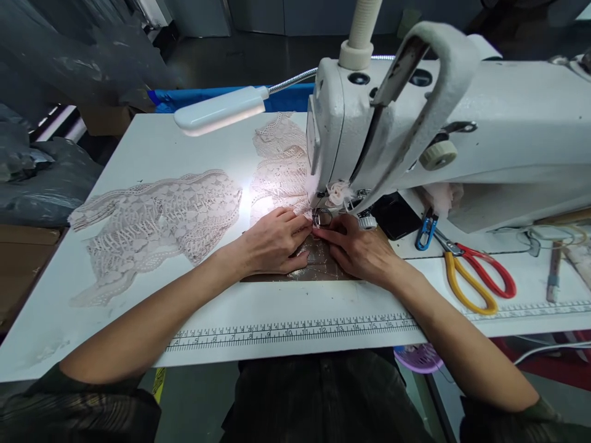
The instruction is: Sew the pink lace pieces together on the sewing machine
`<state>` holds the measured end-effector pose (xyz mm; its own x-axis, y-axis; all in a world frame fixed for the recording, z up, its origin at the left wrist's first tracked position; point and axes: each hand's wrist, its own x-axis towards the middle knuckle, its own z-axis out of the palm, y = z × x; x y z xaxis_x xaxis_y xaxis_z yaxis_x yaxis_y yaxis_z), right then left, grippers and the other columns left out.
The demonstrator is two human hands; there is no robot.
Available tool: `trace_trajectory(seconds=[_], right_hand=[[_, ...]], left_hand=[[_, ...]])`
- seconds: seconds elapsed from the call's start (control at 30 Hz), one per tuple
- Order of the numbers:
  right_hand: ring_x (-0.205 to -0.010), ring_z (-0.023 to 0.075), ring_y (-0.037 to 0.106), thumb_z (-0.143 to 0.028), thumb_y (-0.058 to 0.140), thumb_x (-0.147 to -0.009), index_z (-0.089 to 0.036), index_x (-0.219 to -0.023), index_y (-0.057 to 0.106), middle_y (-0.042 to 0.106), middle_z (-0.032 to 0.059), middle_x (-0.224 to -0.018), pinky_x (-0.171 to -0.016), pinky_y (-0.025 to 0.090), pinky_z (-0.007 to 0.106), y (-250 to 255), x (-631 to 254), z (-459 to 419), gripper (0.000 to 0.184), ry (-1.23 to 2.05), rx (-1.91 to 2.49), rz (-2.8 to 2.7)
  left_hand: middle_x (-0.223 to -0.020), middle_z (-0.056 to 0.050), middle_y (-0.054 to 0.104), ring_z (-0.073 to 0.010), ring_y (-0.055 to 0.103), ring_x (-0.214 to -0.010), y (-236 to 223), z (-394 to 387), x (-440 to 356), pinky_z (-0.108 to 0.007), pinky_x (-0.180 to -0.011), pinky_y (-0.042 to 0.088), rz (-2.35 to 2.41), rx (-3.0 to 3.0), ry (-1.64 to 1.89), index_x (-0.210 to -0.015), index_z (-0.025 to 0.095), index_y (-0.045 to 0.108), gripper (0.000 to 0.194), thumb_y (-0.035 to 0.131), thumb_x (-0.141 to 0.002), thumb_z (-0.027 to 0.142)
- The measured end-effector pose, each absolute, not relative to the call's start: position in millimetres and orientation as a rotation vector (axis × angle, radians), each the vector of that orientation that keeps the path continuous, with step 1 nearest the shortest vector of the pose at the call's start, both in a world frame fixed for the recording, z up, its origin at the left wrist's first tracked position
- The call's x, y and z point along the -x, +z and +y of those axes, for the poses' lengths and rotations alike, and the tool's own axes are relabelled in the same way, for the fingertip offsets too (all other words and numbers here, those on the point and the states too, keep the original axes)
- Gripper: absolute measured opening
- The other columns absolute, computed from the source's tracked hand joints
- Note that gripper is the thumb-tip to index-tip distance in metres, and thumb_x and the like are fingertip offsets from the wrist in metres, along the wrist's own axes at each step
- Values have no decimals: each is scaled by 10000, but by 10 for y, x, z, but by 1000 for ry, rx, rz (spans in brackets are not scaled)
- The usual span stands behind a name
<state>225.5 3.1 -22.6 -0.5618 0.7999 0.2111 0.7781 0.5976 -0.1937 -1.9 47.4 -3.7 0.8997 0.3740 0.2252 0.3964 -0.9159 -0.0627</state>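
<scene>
Pressing flat, the left hand [272,241] and right hand [357,249] hold brown fabric [318,261] down at the presser foot [322,216].

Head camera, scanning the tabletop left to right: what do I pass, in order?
Loose lace piece → left hand → right hand, both pressing the dark fabric at the presser foot → blue thread snips → red-and-yellow scissors.

White sewing table [138,141] with lace pieces [157,227], sewing machine [462,123], scissors [475,277], printed ruler strip [295,329].
</scene>
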Motion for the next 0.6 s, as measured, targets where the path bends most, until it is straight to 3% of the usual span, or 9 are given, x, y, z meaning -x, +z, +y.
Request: trace_trajectory(seconds=[0.17,0.37,0.5,0.6], right_hand=[[-930,250,606,-227,490,-936,-232,-1293,657,614,142,-1106,-809,527,406,-228,-2269,34,394,214,1312,-2484],[-963,210,643,-290,492,-950,-220,-1176,710,628,112,-1146,-873,529,360,-120,-2379,58,322,618,1283,-2263],[-901,215,650,-414,455,-980,-173,-1025,715,687,85,-949,-807,522,332,7,-2431,139,358,818,1323,-2163],[-843,202,640,-450,388,-1004,-168,-977,691,696,71,-913,-740,504,303,63,-2452,196,414,910,1320,-2156]], left_hand=[[-1112,-135,629,-242,601,-927,-11,531,44,-404,-901,460,-595,2961,-255,-1069,106,666,380,454,-958,401],[-1166,-147,619,-226,587,-878,-2,598,55,-391,-868,443,-578,2952,-242,-1182,92,642,485,441,-966,476],[-1139,-145,619,-216,578,-860,-15,615,47,-374,-843,435,-593,2946,-267,-1164,88,656,471,454,-964,464],[-1100,-138,618,-206,571,-834,-22,614,37,-362,-826,430,-617,2943,-268,-1144,95,665,458,450,-966,458]])
